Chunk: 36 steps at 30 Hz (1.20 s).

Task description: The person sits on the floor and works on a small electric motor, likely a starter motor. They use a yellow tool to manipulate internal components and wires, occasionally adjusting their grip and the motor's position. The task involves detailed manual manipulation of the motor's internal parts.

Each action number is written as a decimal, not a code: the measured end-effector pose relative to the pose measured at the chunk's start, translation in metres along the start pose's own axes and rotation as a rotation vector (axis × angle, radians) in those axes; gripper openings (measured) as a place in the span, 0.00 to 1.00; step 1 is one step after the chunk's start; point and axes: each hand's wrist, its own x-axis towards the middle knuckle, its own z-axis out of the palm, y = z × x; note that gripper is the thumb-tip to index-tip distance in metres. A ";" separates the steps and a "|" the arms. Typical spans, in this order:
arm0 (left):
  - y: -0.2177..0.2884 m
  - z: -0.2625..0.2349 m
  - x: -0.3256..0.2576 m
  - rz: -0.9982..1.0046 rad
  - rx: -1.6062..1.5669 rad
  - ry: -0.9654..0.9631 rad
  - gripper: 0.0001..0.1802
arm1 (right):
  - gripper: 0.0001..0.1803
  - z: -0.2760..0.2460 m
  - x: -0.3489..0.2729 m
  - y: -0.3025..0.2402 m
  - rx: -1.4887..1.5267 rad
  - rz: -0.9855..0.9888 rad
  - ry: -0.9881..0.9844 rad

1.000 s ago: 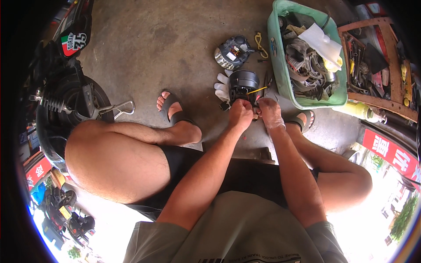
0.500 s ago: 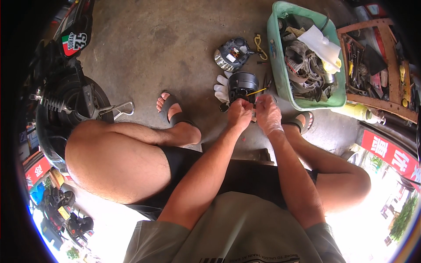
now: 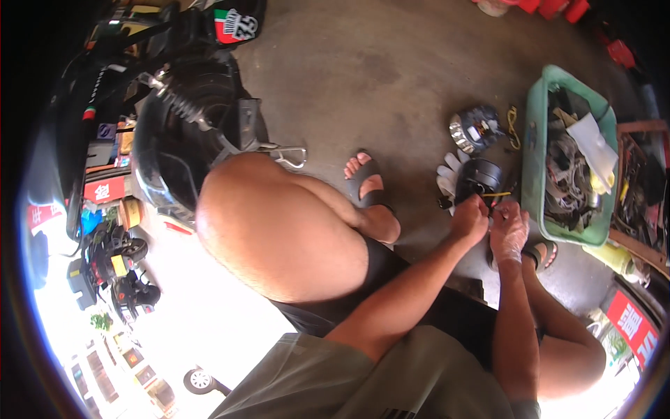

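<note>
My left hand point(image 3: 470, 219) is closed, its fingertips at the near side of a black round housing point(image 3: 479, 176) on the floor. Close beside it on the right, my right hand point(image 3: 509, 227), which looks covered by a thin clear glove, is closed too. What either hand pinches is too small to make out. A thin yellow rod point(image 3: 497, 194) sticks out to the right just beyond my fingertips. Beside the housing lies a white work glove point(image 3: 448, 174), partly behind it. Farther off rests a round unit with a shiny silver rim point(image 3: 457, 133).
A yellow cord point(image 3: 513, 127) lies beyond my hands. At right stand a green plastic bin point(image 3: 534, 160) of used parts and a rusty tool rack point(image 3: 638, 127). A motorcycle wheel point(image 3: 202, 91) stands at left. My sandalled feet flank the work.
The view has swung left, so the hands, parts and bin now appear farther right and lower. My hands stay together at the black housing.
</note>
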 end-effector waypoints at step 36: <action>-0.015 0.031 0.017 0.040 -0.049 0.231 0.21 | 0.10 0.003 0.005 0.047 0.329 -0.028 -0.372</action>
